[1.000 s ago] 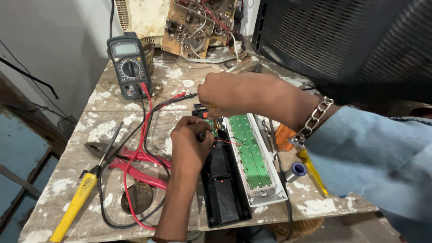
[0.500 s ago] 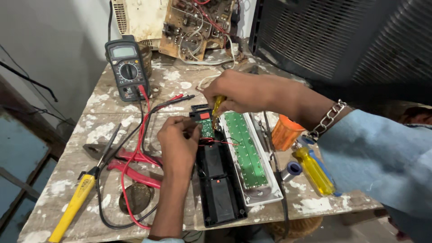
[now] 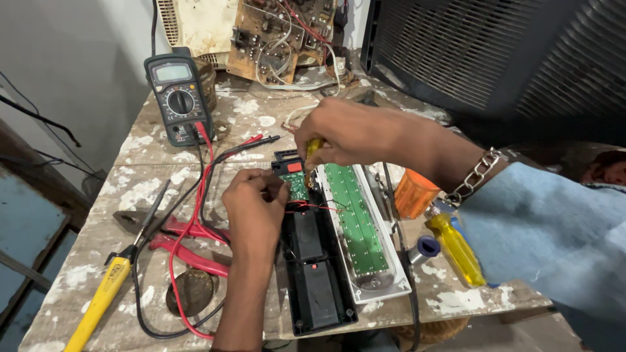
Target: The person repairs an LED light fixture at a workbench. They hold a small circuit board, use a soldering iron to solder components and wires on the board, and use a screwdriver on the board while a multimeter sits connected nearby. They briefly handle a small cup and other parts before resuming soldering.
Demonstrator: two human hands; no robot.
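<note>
An opened black lamp housing [image 3: 316,287] with two dark battery blocks lies on the paint-stained wooden bench [image 3: 150,176]. Beside it rests its white half with a green LED board [image 3: 357,221]. My left hand [image 3: 254,208] pinches a small green circuit board [image 3: 298,184] at the housing's top end. My right hand [image 3: 342,137] grips a yellow-handled screwdriver [image 3: 313,148], its tip down at that small board. Thin red wires run from the board across to the LED panel.
A multimeter [image 3: 179,98] with red and black leads stands at the back left. Red-handled pliers [image 3: 189,244], a yellow-handled tool [image 3: 98,303], another yellow screwdriver [image 3: 456,248], an orange cap [image 3: 414,192], a bare circuit board [image 3: 280,32] and a big dark ribbed casing [image 3: 495,52] surround the work.
My right hand has shifted to hold the screwdriver upright over the small board. My left hand stays on the board. The camera has tilted slightly.
</note>
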